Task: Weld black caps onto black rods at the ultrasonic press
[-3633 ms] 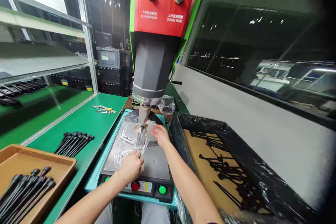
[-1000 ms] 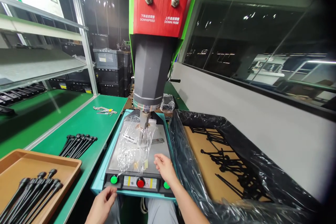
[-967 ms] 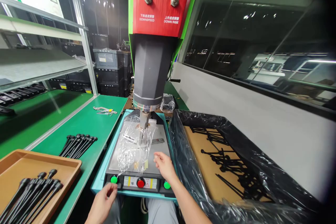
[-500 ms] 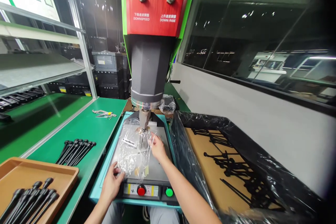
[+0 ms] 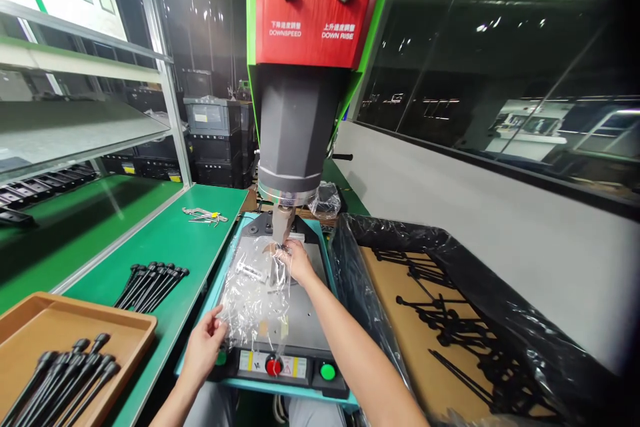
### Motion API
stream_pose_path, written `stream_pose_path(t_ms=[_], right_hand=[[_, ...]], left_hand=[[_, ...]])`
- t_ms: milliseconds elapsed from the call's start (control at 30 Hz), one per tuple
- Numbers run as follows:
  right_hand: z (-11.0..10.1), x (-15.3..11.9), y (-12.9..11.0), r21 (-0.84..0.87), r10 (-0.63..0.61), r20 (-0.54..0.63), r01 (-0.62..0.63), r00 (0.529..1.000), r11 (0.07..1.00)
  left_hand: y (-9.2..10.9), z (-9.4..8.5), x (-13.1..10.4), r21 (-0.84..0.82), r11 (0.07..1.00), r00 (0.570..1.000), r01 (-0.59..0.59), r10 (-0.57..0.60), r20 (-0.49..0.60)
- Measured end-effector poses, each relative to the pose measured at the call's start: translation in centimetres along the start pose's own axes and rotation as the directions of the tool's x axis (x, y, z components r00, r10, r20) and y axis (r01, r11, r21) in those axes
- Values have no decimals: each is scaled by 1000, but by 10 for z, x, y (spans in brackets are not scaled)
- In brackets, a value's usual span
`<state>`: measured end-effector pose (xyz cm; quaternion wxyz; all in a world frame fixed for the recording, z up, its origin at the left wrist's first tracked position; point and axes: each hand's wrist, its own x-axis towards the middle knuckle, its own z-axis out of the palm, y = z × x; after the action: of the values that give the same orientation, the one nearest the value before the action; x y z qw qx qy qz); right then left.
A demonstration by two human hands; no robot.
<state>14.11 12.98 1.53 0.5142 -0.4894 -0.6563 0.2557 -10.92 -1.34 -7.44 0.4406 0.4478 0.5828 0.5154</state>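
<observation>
A crinkled sheet of clear plastic film [image 5: 250,310] stretches between my two hands, over the grey bed [image 5: 305,327] of the press machine. At the film's lower left edge, my left hand [image 5: 204,343] pinches it between thumb and fingers. My right hand [image 5: 299,261] grips the upper right part of the film, close beside the metal horn [image 5: 283,223] that points down from the machine head. Through the film a small metal fixture shows under the horn; I cannot tell whether the film touches it. A red button [image 5: 273,365] and a green button [image 5: 327,371] sit on the front panel.
On the left, a brown tray [image 5: 143,337] holds black rods with knobbed ends; more such rods [image 5: 153,287] and some tools [image 5: 204,215] lie on the green table. To the right, a box lined with black plastic [image 5: 357,293] contains many black parts. The red machine head [image 5: 310,7] hangs above.
My right hand has moved up and back toward the horn, carrying its part of the film. My left hand has shifted slightly left, pulling the film's edge. The whole view has shifted a little.
</observation>
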Motion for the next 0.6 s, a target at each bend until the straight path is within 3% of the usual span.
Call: stream_pose_path(t_ms=[100, 200, 333, 467, 500, 600], right_hand=[[-3, -1, -7, 45, 16, -21, -15, 1000, 999], [-12, -20, -11, 113, 74, -43, -69, 996, 991], [-39, -76, -10, 244, 224, -19, -213, 974, 946], [-74, -130, -21, 511, 423, 16, -371, 906, 775], [-80, -140, -27, 537, 430, 9, -367, 903, 759], [-88, -160, -48, 482, 330, -25, -278, 944, 831]], left_hand=[[-2, 0, 2, 36, 999, 1000, -10, 11, -6], [-1, -1, 1, 122, 992, 999, -28, 31, -23], [3, -6, -4, 348, 936, 999, -46, 48, 2], [1, -13, -8, 530, 846, 998, -57, 29, 61], [0, -15, -8, 557, 828, 997, -59, 23, 72], [1, -20, -13, 649, 758, 998, -58, 46, 36]])
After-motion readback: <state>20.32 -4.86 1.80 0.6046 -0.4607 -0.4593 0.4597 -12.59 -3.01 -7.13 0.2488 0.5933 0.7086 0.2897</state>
